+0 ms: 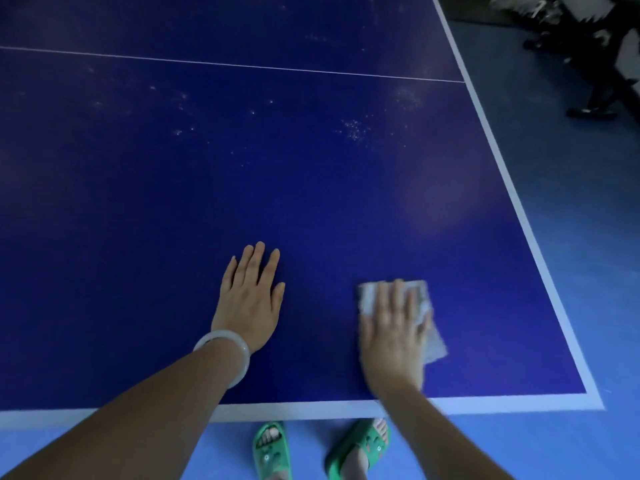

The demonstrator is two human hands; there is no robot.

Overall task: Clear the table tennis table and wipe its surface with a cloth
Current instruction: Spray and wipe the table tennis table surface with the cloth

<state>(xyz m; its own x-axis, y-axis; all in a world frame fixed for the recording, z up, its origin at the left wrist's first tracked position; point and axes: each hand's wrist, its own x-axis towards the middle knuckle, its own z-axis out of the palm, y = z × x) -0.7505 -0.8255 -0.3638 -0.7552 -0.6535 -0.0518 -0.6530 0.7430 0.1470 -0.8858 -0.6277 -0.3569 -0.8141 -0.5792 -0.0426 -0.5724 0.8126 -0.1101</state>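
Note:
The dark blue table tennis table (242, 174) with white edge lines fills most of the view. My right hand (393, 336) lies flat with straight fingers on a pale folded cloth (431, 336), pressing it onto the table near the front right corner. My left hand (251, 299) rests flat on the bare surface to the left of the cloth, fingers straight; a pale bangle sits on that wrist. Whitish dusty specks (353, 128) are scattered across the table farther out.
The table's front edge (311, 408) runs just before my feet in green slippers (360, 448). Its right edge (512, 188) slants away. Beyond it is light blue floor and dark furniture legs (588, 64) at the top right.

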